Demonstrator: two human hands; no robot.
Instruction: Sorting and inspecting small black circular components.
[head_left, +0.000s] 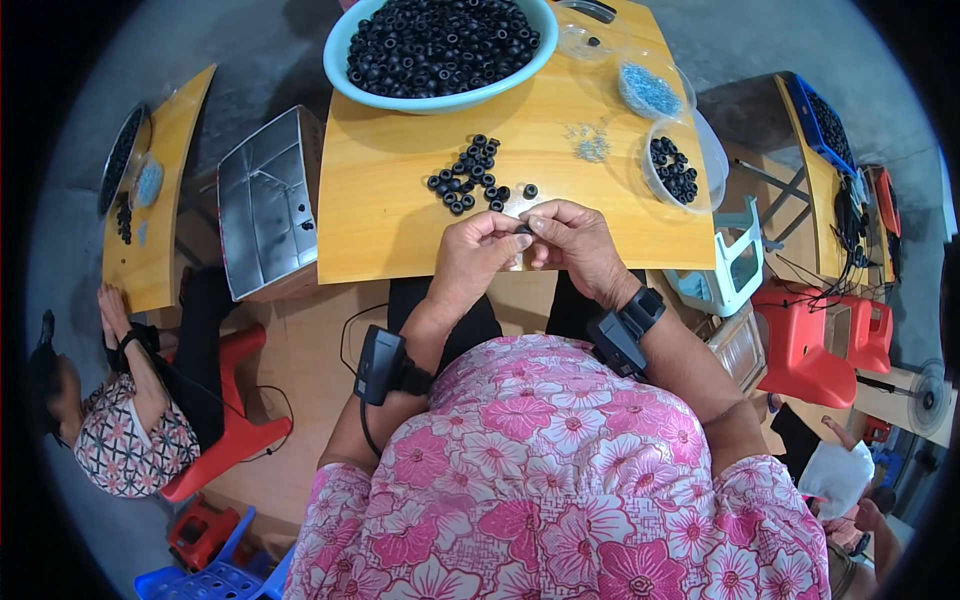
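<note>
Close together above the table's near edge, my left hand [476, 255] and my right hand [574, 246] pinch a small black ring-shaped part [523, 229] between thumbs and fingers. Most of that part is covered by the fingertips. Just beyond my hands lies a loose pile of similar black parts [470, 172] on the wooden table [380, 215]. One single black part [530, 191] sits a little apart, to the right of the pile. Farther right on the tabletop is a scatter of tiny clear-looking pieces [590, 141].
A light-blue basin [340, 75] heaped with black parts stands at the far edge. Right of it are a tub of small blue pieces [650, 92] and a clear bowl [655, 190] of black parts. An open box [268, 200] stands left. A seated person [140, 430] is at another table.
</note>
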